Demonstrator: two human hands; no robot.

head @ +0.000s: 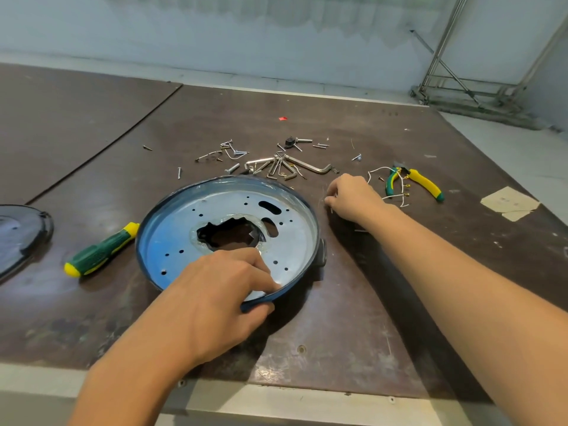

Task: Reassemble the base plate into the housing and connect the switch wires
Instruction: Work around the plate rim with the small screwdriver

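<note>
Housing [143,241] with base plate [184,222] inside sat centre of the counter [338,318]: left hand [221,296] pinched its near rim; right hand [353,198] fingers [333,191] curled on an unidentifiable small part, probably lost among the scattered screws [233,167] if fumbled.

Housing [233,181] sits centrally on table [338,318]: screwdriver [101,250] left of it, screws [233,152] and hex keys [282,169] behind, pliers [425,182] over wires [395,196] right.

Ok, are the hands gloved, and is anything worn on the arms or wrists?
No gloves: the left hand and right hand are bare. The left forearm and right forearm are bare as far as the frame shows, no sleeve in view. No watch, band or ring is visible.
</note>
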